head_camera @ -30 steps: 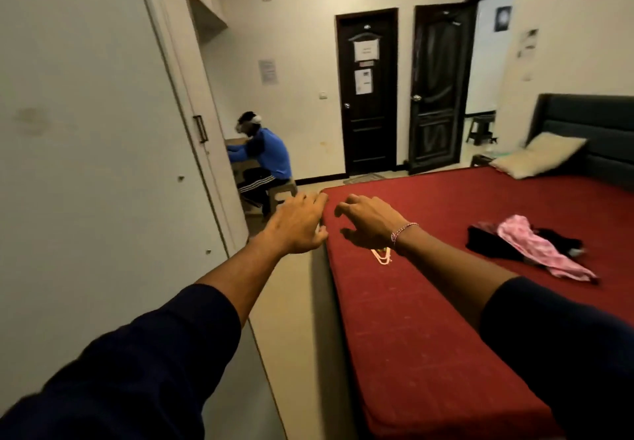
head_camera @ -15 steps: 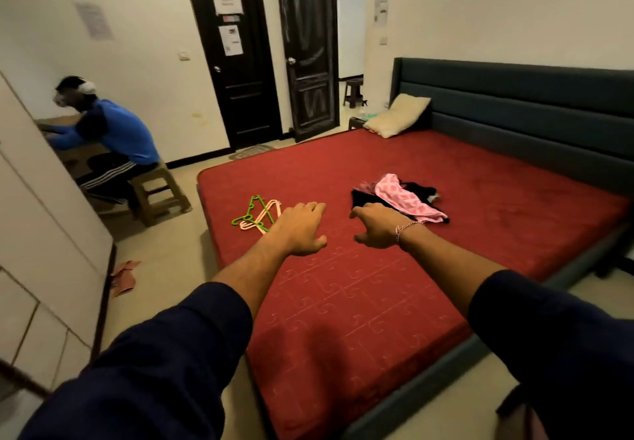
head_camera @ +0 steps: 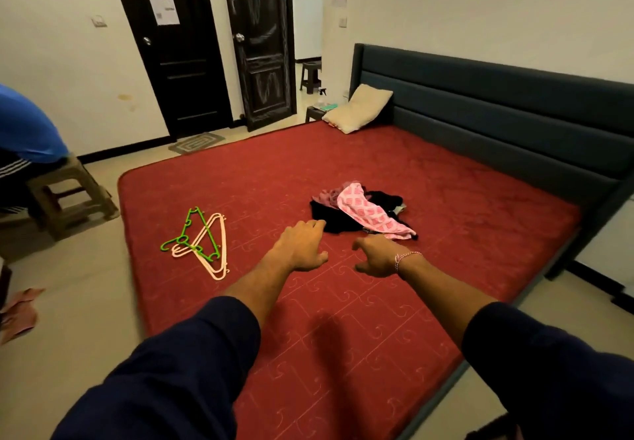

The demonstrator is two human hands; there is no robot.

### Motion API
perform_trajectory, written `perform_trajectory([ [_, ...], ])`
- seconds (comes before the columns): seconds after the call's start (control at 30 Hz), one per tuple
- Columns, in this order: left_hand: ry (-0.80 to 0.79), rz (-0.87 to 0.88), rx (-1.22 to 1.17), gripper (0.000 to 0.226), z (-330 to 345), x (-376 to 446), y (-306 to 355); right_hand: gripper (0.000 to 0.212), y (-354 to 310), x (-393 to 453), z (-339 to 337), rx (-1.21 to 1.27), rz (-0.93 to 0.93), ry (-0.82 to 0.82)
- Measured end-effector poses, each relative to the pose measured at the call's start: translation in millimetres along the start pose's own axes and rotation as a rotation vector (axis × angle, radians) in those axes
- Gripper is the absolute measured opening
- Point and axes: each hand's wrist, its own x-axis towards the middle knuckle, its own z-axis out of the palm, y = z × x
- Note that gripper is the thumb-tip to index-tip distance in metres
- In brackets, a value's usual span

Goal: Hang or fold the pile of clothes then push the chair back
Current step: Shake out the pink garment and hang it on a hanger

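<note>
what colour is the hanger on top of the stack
Green hanger, lying over the pale pink ones, in the head view.

Dark navy sleeves [head_camera: 178,371], pink-white wrist bracelet [head_camera: 401,260]

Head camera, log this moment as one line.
left hand open, empty | right hand open, empty | clothes pile unfolded on bed | hangers unused

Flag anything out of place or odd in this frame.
A reddish crumpled cloth lies on the floor at far left, away from the clothes pile heaped on the red bed. The hangers lie loose in a tangle near the bed's left edge.
</note>
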Motion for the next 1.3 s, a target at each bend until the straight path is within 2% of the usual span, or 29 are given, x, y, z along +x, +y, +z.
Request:
perform_trajectory([
  [0.33,-0.094,0.004,-0.084,0.077,55,129,9,0.054,101,97,15,0.028,0.029,-0.111],
  [0.6,-0.202,-0.166,-0.162,0.078,114,249,8,0.054,196,218,47,0.035,0.023,-0.278],
  [0.83,-0.321,-0.273,-0.23,0.078,173,340,9,0.045,246,312,72,-0.026,-0.072,-0.392],
  [0.97,-0.332,-0.294,-0.304,0.082,208,388,1,0.055,268,369,88,0.033,-0.04,-0.386],
  [1.07,-0.343,-0.313,-0.316,0.083,237,423,-9,0.05,290,416,105,0.041,0.006,-0.339],
  [1.2,-0.359,-0.36,-0.387,0.081,286,442,-24,0.043,315,468,138,0.07,0.055,-0.158],
  [1.3,-0.459,-0.4,-0.43,0.085,328,428,-31,0.031,326,491,158,0.155,0.047,-0.049],
])
